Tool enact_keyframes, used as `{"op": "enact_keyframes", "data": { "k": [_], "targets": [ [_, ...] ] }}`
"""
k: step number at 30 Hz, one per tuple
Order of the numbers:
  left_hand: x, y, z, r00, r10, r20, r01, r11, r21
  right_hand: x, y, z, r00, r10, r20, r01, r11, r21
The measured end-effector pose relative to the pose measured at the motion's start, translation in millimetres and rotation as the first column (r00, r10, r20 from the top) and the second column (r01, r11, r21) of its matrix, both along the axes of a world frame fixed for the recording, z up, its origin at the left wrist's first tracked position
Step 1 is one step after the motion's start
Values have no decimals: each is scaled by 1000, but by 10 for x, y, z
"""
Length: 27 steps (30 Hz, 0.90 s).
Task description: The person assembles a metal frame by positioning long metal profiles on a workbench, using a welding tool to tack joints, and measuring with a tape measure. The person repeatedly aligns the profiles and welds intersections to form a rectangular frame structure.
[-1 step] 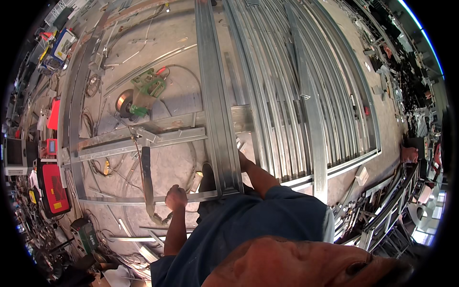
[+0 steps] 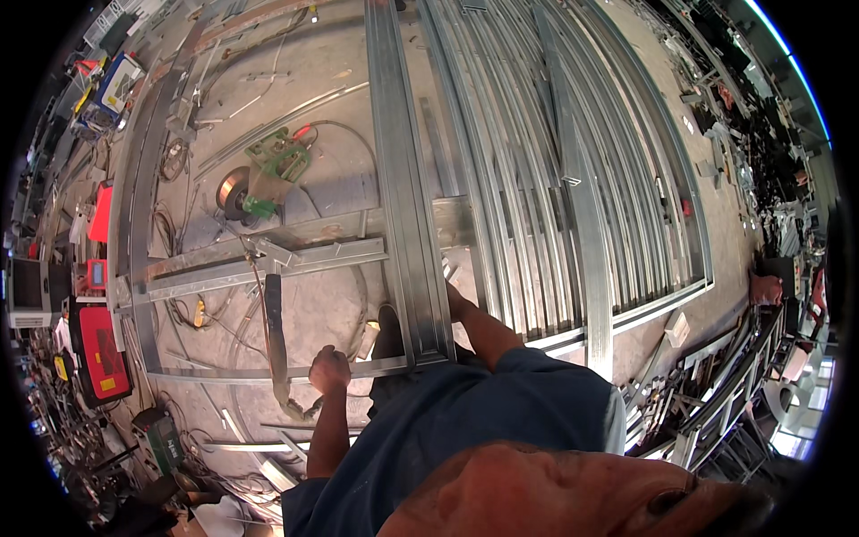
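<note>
Steel beam (image 2: 403, 197) | right hand (image 2: 455, 303) at its edge (fingers hidden)

Bright windows (image 2: 805, 421) stand right of the cluttered beige floor (image 2: 335, 49).

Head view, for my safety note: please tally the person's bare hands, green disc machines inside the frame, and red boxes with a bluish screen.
Left hand and right hand: 2
Green disc machine: 1
Red box with bluish screen: 1
Total: 4

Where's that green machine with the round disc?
The green machine is in the head view's upper left, left of the long central metal beam and farther out than the left hand.
</note>
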State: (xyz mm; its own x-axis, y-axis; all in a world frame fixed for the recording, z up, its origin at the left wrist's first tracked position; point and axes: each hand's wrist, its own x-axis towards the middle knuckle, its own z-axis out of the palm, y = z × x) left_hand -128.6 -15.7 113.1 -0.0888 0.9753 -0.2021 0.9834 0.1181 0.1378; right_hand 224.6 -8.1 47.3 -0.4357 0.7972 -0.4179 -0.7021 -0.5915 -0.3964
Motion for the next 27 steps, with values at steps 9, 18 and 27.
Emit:
{"op": "enact_keyframes", "data": {
  "k": [9,18,27],
  "targets": [
    [9,1,17,1000,-4,1,4,1000,1,-3,-7,23,1000,-4,-7,4,1000,-2],
    [-20,-8,-31,1000,-14,7,14,1000,20,4,1,173,995,-19,-102,22,999,33],
    [-8,0,0,1000,-8,17,8,1000,9,2,-9,171,997,25,77,-27,999,29]
  ]
}}
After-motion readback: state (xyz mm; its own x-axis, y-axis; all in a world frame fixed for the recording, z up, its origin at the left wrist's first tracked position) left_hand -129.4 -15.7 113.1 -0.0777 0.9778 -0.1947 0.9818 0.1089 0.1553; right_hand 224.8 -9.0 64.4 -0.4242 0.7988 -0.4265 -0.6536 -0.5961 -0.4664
